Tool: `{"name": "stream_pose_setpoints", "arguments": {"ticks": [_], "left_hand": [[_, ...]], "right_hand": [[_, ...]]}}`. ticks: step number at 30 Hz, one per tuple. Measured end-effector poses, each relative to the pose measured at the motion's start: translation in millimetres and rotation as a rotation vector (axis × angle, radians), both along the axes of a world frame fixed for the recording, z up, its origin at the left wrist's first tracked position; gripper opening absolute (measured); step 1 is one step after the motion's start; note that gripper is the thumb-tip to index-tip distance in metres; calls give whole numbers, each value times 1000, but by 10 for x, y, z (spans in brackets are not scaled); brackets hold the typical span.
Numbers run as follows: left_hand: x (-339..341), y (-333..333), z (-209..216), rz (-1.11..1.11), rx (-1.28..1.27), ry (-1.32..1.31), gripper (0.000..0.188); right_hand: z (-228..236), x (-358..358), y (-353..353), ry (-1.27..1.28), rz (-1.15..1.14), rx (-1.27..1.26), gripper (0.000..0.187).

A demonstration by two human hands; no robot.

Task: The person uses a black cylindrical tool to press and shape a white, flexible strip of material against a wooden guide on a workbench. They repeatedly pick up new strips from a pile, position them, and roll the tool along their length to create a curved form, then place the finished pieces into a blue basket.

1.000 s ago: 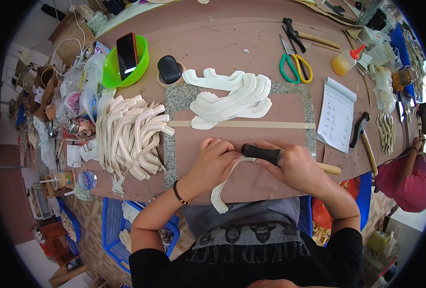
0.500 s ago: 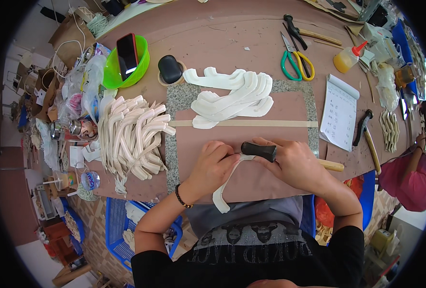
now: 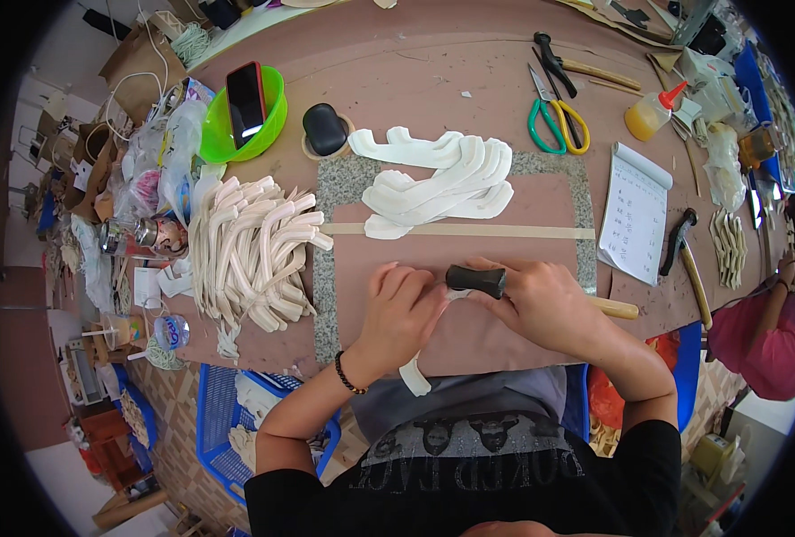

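My left hand is closed on a narrow white curved strip, whose lower end hangs toward my lap. A hammer with a dark head and wooden handle lies under my right hand, its head between my two hands. The right fingers are wrapped round the hammer, and the thumb presses by the strip's upper end. Most of the strip is hidden behind my left fingers. Just beyond my hands lies a stack of flat white curved strips. To the left is a heap of folded cream strips.
A green bowl with a phone stands back left. Scissors, a second hammer, a glue bottle, a notepad and another hammer lie right. A blue basket sits below; another person is far right.
My left hand has turned and its fingers have moved over more of the strip. The hammer head has shifted slightly left with my right hand. The view has moved a little.
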State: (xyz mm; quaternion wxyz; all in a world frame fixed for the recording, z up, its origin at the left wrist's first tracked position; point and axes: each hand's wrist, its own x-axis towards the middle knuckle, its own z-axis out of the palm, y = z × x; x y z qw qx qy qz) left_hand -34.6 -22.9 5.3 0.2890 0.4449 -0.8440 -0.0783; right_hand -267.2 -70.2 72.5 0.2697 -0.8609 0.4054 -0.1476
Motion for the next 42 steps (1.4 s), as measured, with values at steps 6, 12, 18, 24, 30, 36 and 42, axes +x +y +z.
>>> {"name": "stream_pose_setpoints", "arguments": {"ticks": [6,12,18,24,30,36,42], "left_hand": [[-1,45,-40,44,100,192,13],[-82,79,-9,7,5,-15,17],[-99,127,-5,39,-10,-69,18],[-119,201,15,212,24,74,22],[-215,318,-71,231,74,44,21],[-209,341,23,237,86,45,21],[-225,435,30,252,63,-40,27]], "right_hand": [[4,-1,-13,23,17,-9,37],[7,28,11,-15,18,-32,40],[56,33,8,-5,-4,-9,39],[-79,20,22,-5,14,-35,39],[-24,36,-9,-26,16,-39,40],[-94,41,13,-13,37,-50,40],[-3,99,23,-64,29,-63,39]]}}
